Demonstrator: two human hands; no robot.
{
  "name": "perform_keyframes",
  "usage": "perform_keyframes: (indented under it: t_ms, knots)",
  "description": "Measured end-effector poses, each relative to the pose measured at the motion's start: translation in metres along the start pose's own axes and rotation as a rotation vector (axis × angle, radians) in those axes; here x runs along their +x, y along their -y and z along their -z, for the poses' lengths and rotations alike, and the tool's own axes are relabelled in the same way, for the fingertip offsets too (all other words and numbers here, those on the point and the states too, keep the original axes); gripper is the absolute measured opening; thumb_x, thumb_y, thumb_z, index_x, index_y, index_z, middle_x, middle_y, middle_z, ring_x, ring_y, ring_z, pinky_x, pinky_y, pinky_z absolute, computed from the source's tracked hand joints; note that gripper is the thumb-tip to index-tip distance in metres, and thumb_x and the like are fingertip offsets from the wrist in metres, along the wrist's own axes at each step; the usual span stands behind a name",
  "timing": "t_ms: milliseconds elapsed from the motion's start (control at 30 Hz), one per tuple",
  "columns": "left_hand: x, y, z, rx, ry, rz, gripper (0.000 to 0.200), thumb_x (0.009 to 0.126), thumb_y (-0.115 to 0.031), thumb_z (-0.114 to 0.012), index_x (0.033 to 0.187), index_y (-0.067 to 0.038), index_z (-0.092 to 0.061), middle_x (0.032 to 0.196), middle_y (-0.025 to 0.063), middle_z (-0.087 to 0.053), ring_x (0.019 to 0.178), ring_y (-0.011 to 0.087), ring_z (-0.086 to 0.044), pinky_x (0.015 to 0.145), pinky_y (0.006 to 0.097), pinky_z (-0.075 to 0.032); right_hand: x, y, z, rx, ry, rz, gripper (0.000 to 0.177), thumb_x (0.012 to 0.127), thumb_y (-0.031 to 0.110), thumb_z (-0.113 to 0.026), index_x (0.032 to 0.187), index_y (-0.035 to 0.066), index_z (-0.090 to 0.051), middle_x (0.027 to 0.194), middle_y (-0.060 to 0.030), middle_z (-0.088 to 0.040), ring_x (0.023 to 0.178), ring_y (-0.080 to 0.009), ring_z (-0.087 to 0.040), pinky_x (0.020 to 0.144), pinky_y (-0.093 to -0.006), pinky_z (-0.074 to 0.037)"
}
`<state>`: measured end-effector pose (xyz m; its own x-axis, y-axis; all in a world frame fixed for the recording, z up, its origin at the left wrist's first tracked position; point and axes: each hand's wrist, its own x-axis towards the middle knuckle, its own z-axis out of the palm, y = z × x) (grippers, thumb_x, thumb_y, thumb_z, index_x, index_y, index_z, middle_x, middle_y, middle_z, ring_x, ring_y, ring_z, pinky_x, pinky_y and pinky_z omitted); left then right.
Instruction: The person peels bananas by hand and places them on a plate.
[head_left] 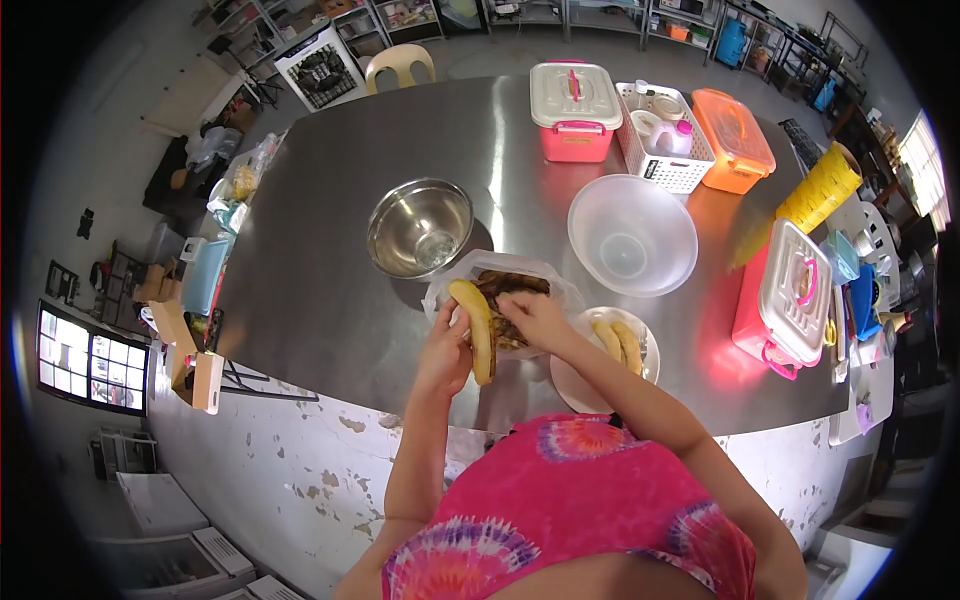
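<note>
A yellow banana [474,322], partly peeled, stands nearly upright in my left hand [447,350], whose fingers wrap round it. My right hand [530,316] is over a translucent plastic container [560,285] of dark banana peels [520,283], with its fingers bent together; whatever they pinch is too small to name. To the right, peeled bananas [622,345] lie on a white plate [577,378], partly under my right forearm. Behind the peel container are a steel bowl [420,228] and a large translucent bowl [633,236].
On the steel table [320,250], a red lidded box [575,110], a white basket [668,165] with jars and an orange box [733,138] stand at the back. Another red box [785,295] and a yellow roll [820,190] are on the right.
</note>
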<state>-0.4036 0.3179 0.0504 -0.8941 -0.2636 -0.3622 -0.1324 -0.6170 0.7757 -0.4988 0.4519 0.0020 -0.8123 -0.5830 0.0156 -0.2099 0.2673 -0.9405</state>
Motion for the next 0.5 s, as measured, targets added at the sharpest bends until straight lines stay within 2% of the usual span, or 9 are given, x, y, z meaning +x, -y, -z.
perform_keyframes:
  t_ms: [33, 133, 167, 200, 267, 500]
  knots:
    - [0.0, 0.003, -0.003, -0.001, 0.002, 0.006, 0.042, 0.093, -0.021, -0.042, 0.131, -0.01, -0.026, 0.101, 0.011, -0.053, 0.088, 0.0209, -0.055, 0.073, 0.036, -0.049, 0.0, 0.02, 0.006, 0.127, -0.05, 0.014, 0.031, 0.085, 0.028, -0.053, 0.096, 0.001, -0.063, 0.081, -0.015, -0.064, 0.072, -0.0258, -0.062, 0.067, -0.0319, -0.046]
    - [0.004, 0.011, -0.01, 0.16, 0.032, 0.027, 0.045, 0.092, -0.016, -0.046, 0.132, -0.009, -0.027, 0.102, 0.0096, -0.053, 0.091, 0.0179, -0.054, 0.076, 0.0323, -0.047, 0.007, 0.047, 0.023, 0.131, -0.093, 0.071, 0.031, 0.085, 0.028, -0.053, 0.095, 0.001, -0.063, 0.081, -0.0157, -0.064, 0.071, -0.0261, -0.062, 0.067, -0.0317, -0.047]
    - [0.007, 0.014, -0.012, 0.239, 0.064, -0.023, 0.046, 0.091, -0.014, -0.048, 0.132, -0.009, -0.028, 0.102, 0.0099, -0.053, 0.093, 0.0167, -0.053, 0.078, 0.0306, -0.045, 0.008, 0.051, 0.028, 0.077, -0.092, 0.076, 0.031, 0.085, 0.029, -0.055, 0.095, 0.002, -0.064, 0.081, -0.0118, -0.065, 0.07, -0.0173, -0.06, 0.066, -0.0291, -0.047]
    - [0.009, 0.016, -0.014, 0.318, 0.097, -0.074, 0.047, 0.09, -0.012, -0.049, 0.132, -0.008, -0.028, 0.102, 0.0102, -0.053, 0.094, 0.0156, -0.052, 0.079, 0.0289, -0.044, 0.009, 0.055, 0.032, 0.076, -0.102, 0.077, 0.031, 0.085, 0.029, -0.055, 0.095, 0.002, -0.064, 0.081, -0.0118, -0.065, 0.07, -0.0173, -0.06, 0.066, -0.0291, -0.047]
    - [0.011, 0.018, -0.018, 0.402, 0.096, -0.096, 0.048, 0.089, -0.011, -0.05, 0.132, -0.007, -0.029, 0.103, 0.0105, -0.052, 0.095, 0.0145, -0.051, 0.081, 0.0272, -0.042, 0.009, 0.059, 0.039, -0.03, -0.104, 0.106, 0.027, 0.082, 0.025, -0.058, 0.089, 0.0, -0.064, 0.079, -0.0157, -0.063, 0.07, -0.0251, -0.061, 0.066, -0.0326, -0.047]
    - [0.008, 0.019, -0.025, 0.36, 0.146, -0.187, 0.044, 0.089, -0.01, -0.047, 0.131, -0.006, -0.031, 0.107, 0.0104, -0.051, 0.098, 0.0161, -0.051, 0.084, 0.0286, -0.042, 0.014, 0.049, 0.04, 0.035, -0.08, -0.003, 0.027, 0.08, 0.024, -0.059, 0.087, -0.002, -0.063, 0.079, -0.0165, -0.063, 0.07, -0.0256, -0.061, 0.067, -0.0334, -0.047]
